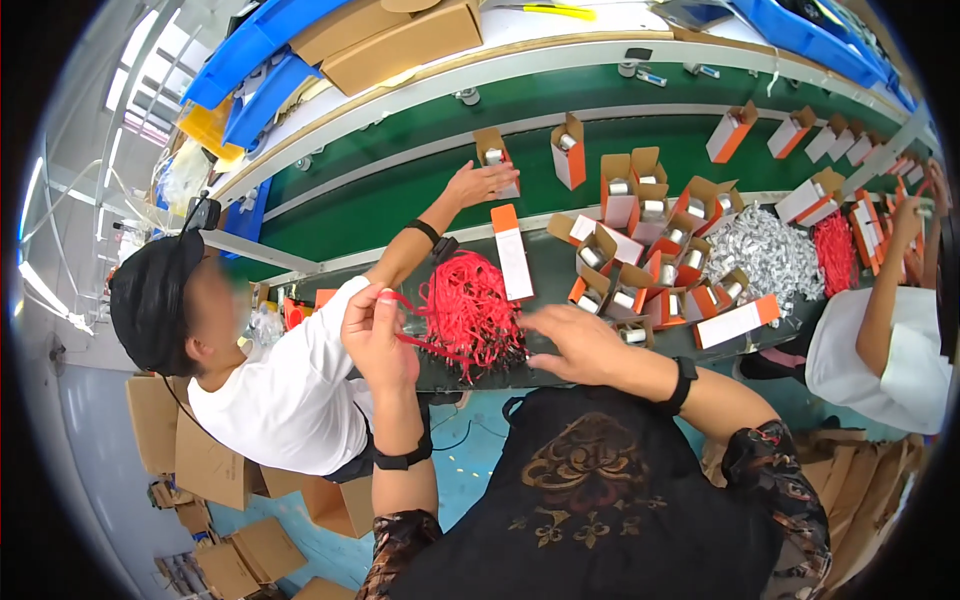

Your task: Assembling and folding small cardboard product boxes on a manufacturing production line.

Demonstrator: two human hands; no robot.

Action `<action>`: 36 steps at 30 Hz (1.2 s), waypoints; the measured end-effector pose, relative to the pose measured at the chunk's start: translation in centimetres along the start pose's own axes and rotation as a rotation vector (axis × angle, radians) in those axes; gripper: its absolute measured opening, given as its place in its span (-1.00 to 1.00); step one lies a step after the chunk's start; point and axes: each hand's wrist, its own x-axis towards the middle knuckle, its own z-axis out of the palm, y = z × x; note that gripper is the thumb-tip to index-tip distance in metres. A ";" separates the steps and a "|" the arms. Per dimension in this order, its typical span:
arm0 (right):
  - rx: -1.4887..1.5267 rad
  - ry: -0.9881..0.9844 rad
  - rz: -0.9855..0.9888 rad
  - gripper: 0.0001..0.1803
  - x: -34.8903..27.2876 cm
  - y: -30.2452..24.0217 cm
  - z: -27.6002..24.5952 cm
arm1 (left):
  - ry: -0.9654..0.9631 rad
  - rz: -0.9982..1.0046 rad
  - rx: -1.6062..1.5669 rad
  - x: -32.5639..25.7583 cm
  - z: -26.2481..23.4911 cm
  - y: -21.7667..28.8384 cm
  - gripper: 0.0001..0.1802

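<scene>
Two hands of ours work at the near edge of the desk [560,262]. Our left hand [375,335] is raised, its fingers [384,297] pinching one thin red cord [425,343] that runs to the heap of red cords [472,305] lying at the desk's near edge. Our right hand [580,342] rests flat beside that heap, fingers spread and released, touching its dark ends. Just beyond, open orange-and-white cardboard boxes holding silver cans [640,255] crowd the desk's middle. A co-worker's hand [480,183] reaches onto the green conveyor belt [400,190].
</scene>
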 end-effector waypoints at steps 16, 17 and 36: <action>0.481 0.255 -0.005 -0.78 -4.5 -1.8 -3.3 | -0.457 -0.285 -0.121 -2.6 8.5 2.3 -0.64; 0.540 0.257 0.064 -0.81 -5.6 -1.6 -3.7 | -0.448 -0.314 -0.207 -3.2 7.7 1.6 -0.65; -0.504 0.741 -0.085 -0.84 -14.2 -6.0 -10.7 | -1.409 -0.479 -0.041 -14.1 18.7 -3.2 0.29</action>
